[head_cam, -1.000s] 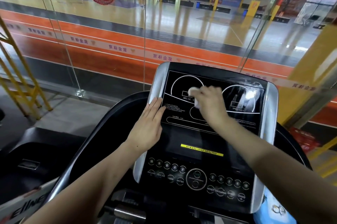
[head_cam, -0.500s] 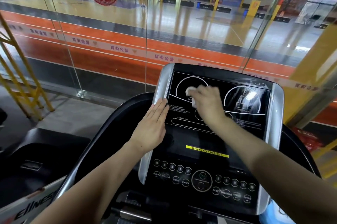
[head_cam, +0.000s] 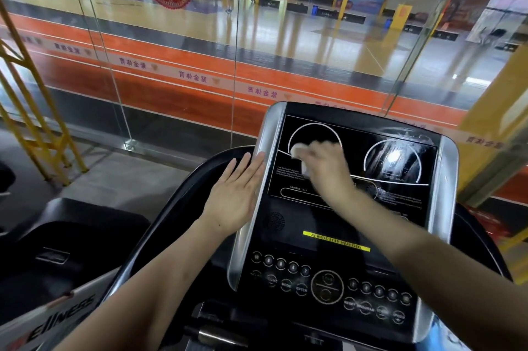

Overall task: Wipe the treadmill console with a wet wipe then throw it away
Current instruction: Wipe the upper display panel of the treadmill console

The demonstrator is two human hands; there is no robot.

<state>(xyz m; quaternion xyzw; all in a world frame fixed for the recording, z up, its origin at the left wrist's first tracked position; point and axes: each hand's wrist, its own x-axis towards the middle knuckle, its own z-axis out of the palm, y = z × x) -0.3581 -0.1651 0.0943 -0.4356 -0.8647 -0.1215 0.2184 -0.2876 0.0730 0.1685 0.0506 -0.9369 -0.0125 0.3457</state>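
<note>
So over the last second the right hand [head_cam: 324, 168] has slid the wet wipe [head_cam: 298, 150] up and left across the console [head_cam: 354, 208]. It started around the middle of the dark display panel, and now it's on the lower part of the left dial outline. The right grip is curled round the wipe, pinching it against the glass, with a white bit poking out past the fingertips. The hand is a bit blurred, so I'd guess it's mid-stroke.

The left hand [head_cam: 233, 202] has drifted outward too. Its fingers used to lie over the edge of the display, and now it's flat with the fingers straight and together, resting on the silver side rail [head_cam: 248, 222] and holding nothing.

For the task, I'd say the top-left of the display is getting done now. The right dial [head_cam: 393, 160] shows wet-looking streaks, so it may already be covered. The button rows [head_cam: 328, 285] lower down look like they're not wiped yet, and the binning step is still a way off.

On room to move, the wipe is near the left edge of the panel, so there's little travel left that way before it hits the rail and the other hand. There's plenty of open panel to the right and below. The glass wall [head_cam: 171, 65] sits behind the console, well apart from the hands. No bin in sight.
</note>
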